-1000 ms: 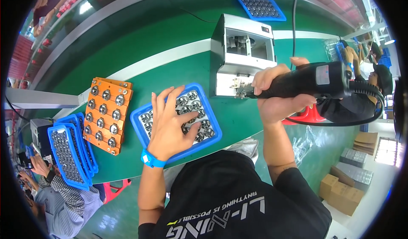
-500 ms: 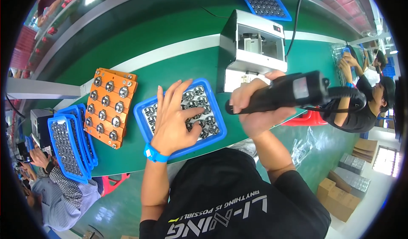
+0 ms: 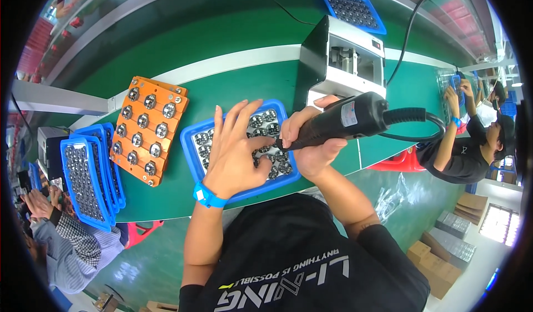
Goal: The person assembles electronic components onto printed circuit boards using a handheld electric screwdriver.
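Observation:
A blue tray [image 3: 187, 154] filled with rows of small round black-and-silver parts [image 3: 270, 116] sits on the green bench in front of me. My left hand [image 3: 230, 159] rests over it with fingers spread, the index finger and thumb over the parts on its right side. My right hand [image 3: 313, 159] is wrapped round a black corded electric screwdriver [image 3: 338, 123], held tilted with its front end low over the tray's right half. That end is beside my left index fingertip. Its very tip is hidden, so contact with a part cannot be told.
Left of the tray lies an orange fixture plate [image 3: 145, 152] holding several parts. Beyond it is a stack of blue trays [image 3: 86, 187]. A white-and-black machine [image 3: 358, 81] stands at back right, another blue tray [image 3: 352, 9] behind. Co-workers sit on both sides.
My right hand has brought the screwdriver left and down, from beside the tray to over its right half. My left hand stays spread over the tray.

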